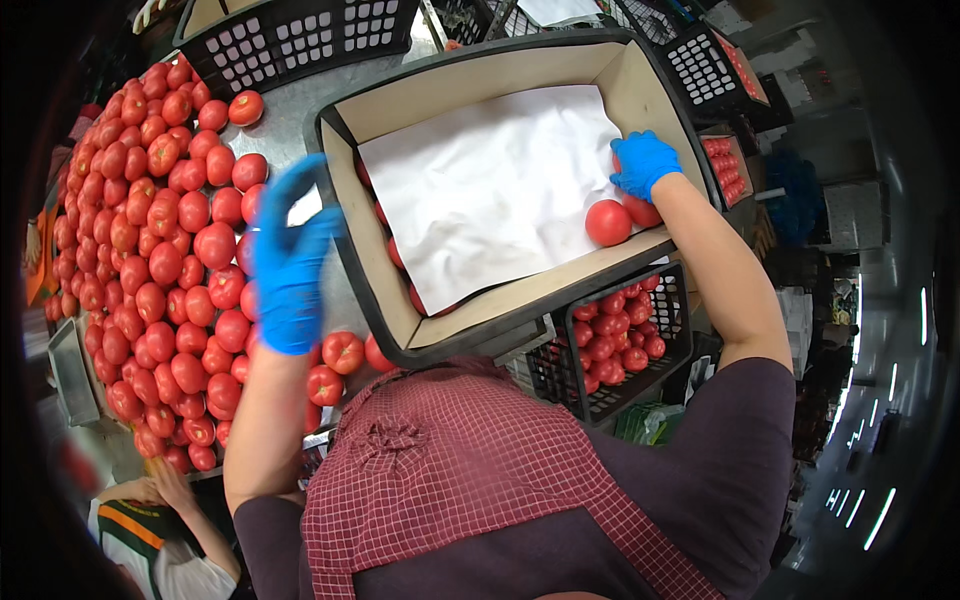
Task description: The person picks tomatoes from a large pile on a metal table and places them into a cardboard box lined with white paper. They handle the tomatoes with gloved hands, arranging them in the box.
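Note:
Before me a black plastic crate [450, 334] with a cardboard lining is tilted to the view. White paper [495, 187] lies inside, over tomatoes that peek out along its left edge. My right hand [646, 166], in a blue glove, rests at the crate's right end with its fingers around a tomato [616, 162], mostly hidden. Just below it, two more tomatoes touch each other, the nearer one [608, 223] on the paper. My left hand [292, 259], also gloved in blue and blurred, is at the crate's left rim beside the tomato pile, fingers apart, holding nothing that I can see.
A large pile of tomatoes [165, 262] covers the metal table [292, 101] on the left. Another black crate [300, 45] stands at the far side. A lower crate [671, 360] with tomatoes is near my right side. Another person's hands [169, 484] are at the lower left.

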The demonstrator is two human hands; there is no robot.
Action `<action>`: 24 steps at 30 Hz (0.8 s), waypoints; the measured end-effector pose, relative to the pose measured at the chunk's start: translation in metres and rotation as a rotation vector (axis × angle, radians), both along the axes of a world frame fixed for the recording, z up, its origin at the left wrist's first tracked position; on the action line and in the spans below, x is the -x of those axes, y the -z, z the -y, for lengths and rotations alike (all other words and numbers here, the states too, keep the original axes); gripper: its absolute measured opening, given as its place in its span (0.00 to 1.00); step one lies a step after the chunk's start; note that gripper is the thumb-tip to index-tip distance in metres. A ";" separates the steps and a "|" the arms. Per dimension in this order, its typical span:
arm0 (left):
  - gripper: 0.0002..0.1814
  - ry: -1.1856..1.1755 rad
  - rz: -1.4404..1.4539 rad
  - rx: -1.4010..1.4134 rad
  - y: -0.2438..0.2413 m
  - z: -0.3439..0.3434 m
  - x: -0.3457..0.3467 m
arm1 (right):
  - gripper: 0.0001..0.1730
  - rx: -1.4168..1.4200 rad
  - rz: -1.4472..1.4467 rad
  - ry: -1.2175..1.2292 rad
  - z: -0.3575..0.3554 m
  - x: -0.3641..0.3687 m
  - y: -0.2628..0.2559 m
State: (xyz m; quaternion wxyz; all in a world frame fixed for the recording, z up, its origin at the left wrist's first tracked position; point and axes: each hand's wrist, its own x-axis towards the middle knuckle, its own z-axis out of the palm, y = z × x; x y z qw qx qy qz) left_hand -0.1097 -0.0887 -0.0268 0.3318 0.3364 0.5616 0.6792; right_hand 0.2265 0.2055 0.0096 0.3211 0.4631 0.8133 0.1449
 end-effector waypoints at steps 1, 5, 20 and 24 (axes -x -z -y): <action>0.24 0.134 -0.044 -0.026 -0.007 -0.014 -0.026 | 0.26 0.019 -0.013 -0.067 0.000 0.002 -0.001; 0.22 0.395 0.432 0.046 0.006 -0.050 -0.093 | 0.30 0.099 -0.062 -0.176 0.003 0.020 -0.013; 0.34 0.535 1.085 0.387 0.035 -0.074 -0.096 | 0.39 0.913 -0.690 0.007 0.033 0.039 -0.013; 0.28 0.437 1.059 0.292 0.031 -0.073 -0.093 | 0.38 0.532 -0.038 -0.166 0.050 0.025 -0.009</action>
